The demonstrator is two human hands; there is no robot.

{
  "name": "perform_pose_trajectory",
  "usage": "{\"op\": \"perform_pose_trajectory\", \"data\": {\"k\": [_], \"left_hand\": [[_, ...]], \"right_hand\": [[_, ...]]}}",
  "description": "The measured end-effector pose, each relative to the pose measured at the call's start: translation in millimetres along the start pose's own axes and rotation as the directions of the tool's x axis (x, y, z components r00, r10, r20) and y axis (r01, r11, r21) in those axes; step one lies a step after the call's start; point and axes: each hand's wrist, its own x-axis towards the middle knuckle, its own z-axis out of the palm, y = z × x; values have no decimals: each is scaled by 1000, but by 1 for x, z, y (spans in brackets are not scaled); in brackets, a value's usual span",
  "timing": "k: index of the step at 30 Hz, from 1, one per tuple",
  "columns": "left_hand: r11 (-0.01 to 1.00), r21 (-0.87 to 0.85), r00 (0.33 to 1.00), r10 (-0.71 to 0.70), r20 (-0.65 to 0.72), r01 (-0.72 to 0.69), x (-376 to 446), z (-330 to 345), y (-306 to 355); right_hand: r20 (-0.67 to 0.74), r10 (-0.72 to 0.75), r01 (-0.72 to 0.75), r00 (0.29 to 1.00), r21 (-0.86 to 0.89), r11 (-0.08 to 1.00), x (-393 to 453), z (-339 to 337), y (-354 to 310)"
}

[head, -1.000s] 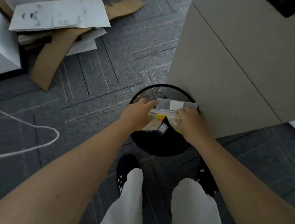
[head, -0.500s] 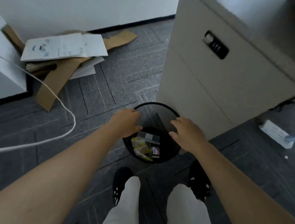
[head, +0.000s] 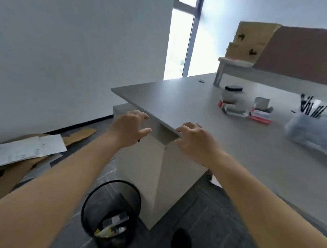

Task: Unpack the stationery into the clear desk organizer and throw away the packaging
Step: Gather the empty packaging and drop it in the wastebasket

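Right now I take the desk [head: 206, 114] as my landmark: its near corner juts toward me between my two hands, with a pale cabinet [head: 156, 179] tucked under that corner. To the left of the desk the dark carpet floor [head: 188, 213] lies open as far as the white wall, apart from flattened cardboard and paper sheets [head: 26, 153] piled near the skirting.

My left hand [head: 129, 129] hangs in the air just left of the desk corner, fingers spread and loosely curved, holding nothing. My right hand [head: 194, 140] hovers at the corner's right side, above the desk's front edge, fingers likewise spread and bent, also empty; I cannot tell whether its fingertips touch the edge.

Below the desk corner, on the floor beside the cabinet, stands a black mesh wastebasket [head: 91, 207]; inside it lies the discarded packaging [head: 111, 228], with yellow and clear pieces showing. On the desk's far right sits the clear desk organizer [head: 308, 130], blurred, with dark pens [head: 311, 107] standing upright in it. Left of the organizer, mid-desk, rest red-and-white small boxes [head: 260, 116] and a grey jar with a black lid [head: 232, 96].
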Motion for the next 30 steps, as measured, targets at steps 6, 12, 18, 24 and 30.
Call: {"op": "perform_pose_trajectory", "data": {"k": [6,12,18,24,30], "left_hand": [[990,4,989,143,33,-143,47,23,81],[981,-2,974,195,117,-196,108,68,112],[967,-49,954,256,158,-251,163,101,140],[971,-117,953,226,200,-206,227,131,163],[985,-141,953,135,273,-99,276,158,172]], "right_hand": [[-51,205,-207,977,-38,978,-26,-39,93],[-31,422,-422,906,-10,906,-10,-29,181],[-12,505,-506,863,-32,862,8,-19,241],[-81,557,-558,827,6,830,39,-16,290],[-35,574,-569,818,95,817,69,-9,330]]}}
